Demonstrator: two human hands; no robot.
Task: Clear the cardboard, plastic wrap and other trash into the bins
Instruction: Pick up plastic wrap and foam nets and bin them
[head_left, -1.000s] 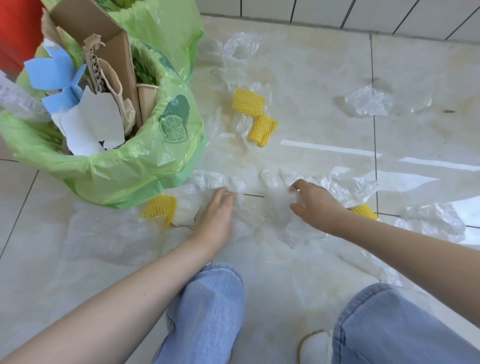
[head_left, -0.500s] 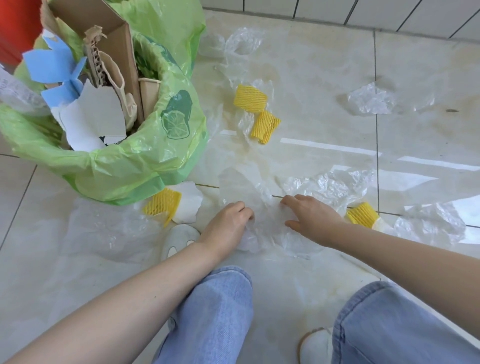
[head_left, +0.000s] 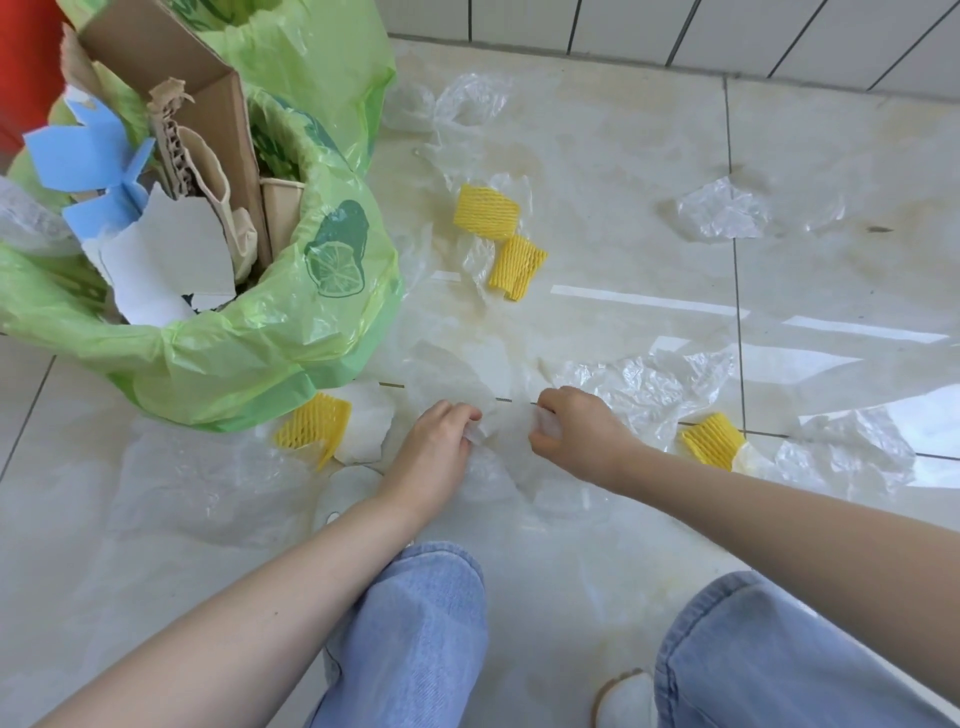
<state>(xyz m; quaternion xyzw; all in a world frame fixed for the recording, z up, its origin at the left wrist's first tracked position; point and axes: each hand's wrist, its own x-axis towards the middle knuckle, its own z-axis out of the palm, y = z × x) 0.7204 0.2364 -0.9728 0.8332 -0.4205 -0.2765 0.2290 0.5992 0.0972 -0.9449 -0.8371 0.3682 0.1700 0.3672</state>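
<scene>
From my head camera, I look down at my knees in blue jeans (head_left: 415, 639) on the pale tile floor (head_left: 623, 156). My left hand (head_left: 434, 441) is curled, its fingers pinching a bunch of the clear plastic wrap (head_left: 498, 384) that lies on the floor just in front of me. My right hand (head_left: 574, 431) is curled too, thumb and fingers closed on the same sheet, close beside the left. To my left stands the bin with its green bag (head_left: 234, 358), holding upright cardboard (head_left: 171, 62), blue scraps (head_left: 85, 156) and torn white paper (head_left: 171, 260). Yellow foam nets lie around: one by the bin's foot (head_left: 311, 434), two farther out (head_left: 485, 213), one near my right wrist (head_left: 711, 441). More crumpled wrap (head_left: 722, 213) lies well apart, toward the wall.
</scene>
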